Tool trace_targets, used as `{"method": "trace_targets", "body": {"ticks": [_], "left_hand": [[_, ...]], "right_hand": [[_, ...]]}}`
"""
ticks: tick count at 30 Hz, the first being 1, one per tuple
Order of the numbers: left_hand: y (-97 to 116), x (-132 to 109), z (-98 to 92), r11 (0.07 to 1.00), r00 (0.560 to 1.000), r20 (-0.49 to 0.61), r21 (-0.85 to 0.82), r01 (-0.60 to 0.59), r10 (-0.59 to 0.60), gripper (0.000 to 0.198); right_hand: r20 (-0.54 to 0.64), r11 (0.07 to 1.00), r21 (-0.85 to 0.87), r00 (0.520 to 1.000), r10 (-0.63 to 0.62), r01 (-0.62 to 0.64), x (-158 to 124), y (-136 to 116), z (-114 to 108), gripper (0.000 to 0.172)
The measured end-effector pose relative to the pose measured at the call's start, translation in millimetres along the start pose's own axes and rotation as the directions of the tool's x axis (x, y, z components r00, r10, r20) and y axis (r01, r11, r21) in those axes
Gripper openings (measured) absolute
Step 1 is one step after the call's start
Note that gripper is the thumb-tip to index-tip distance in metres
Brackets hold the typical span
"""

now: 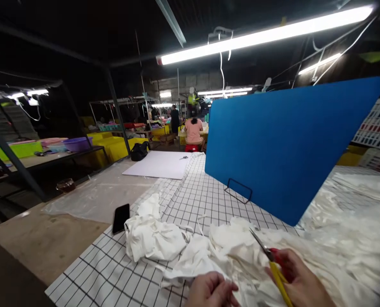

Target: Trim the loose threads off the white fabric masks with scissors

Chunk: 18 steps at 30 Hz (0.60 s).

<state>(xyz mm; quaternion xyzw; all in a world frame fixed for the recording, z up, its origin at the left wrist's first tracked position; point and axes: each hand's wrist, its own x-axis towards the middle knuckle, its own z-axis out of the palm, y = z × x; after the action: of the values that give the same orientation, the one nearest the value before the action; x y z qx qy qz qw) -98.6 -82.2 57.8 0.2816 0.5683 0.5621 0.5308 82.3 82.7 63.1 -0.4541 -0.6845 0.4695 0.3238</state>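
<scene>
My right hand (pixel 297 275) is wrapped around scissors (pixel 269 256) with red and yellow handles. The metal blades point up and left over the white cloth. My left hand (pixel 212 290) is closed at the lower edge of the frame, its fingers pinched on a white fabric piece (pixel 198 258) with thin straps. Around both hands lie crumpled white fabric pieces, including one bunched heap (pixel 154 238) to the left and a larger pile (pixel 346 251) stretching off to the right. Part of what the left fingers grip is hidden.
A black phone (pixel 121 218) lies left of the cloth on the checked tablecloth (pixel 103 264). A large blue board (pixel 282 145) stands upright in a black wire stand (pixel 237 190). Farther back are a white board (pixel 159 164), small scissors (pixel 184 157) and a black bag (pixel 140 151). People work in the distance.
</scene>
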Motion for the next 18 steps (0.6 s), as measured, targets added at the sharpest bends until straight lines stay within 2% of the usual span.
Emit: {"method": "trace_targets", "body": {"ticks": [1,3,4,7,11,16,18], "left_hand": [[4,-2,4.2,0.998,0.998,0.009,0.020,-0.056,0.056,0.052],[15,-7,10.2,0.990,0.990,0.044,0.018,-0.138,0.137,0.046],[20,-8,11.6,0.989,0.986,0.069,0.009,-0.150,0.149,0.042],[31,-10,10.3,0.993,0.987,0.109,-0.038,-0.114,0.118,0.038],[32,-10,5.5,0.997,0.990,0.121,-0.040,-0.068,0.073,0.036],[26,-11,3.9,0.999,0.984,0.170,-0.012,-0.051,0.053,0.037],[25,-12,1.6,0.995,0.984,0.158,0.041,-0.086,0.078,0.035]], "right_hand": [[0.136,0.986,0.167,0.990,-0.043,0.020,-11,-3,13,0.041],[0.354,0.915,0.394,0.933,-0.060,-0.091,-31,-8,40,0.045],[0.422,0.873,0.466,0.903,-0.076,-0.144,-38,-11,51,0.045],[0.441,0.790,0.585,0.890,-0.120,-0.184,-48,-20,66,0.043],[0.452,0.826,0.541,0.884,-0.124,-0.160,-50,-25,61,0.041],[0.289,0.811,0.578,0.952,-0.104,-0.088,-48,-18,78,0.044],[0.231,0.799,0.598,0.968,-0.097,-0.062,-45,-16,85,0.046]]}}
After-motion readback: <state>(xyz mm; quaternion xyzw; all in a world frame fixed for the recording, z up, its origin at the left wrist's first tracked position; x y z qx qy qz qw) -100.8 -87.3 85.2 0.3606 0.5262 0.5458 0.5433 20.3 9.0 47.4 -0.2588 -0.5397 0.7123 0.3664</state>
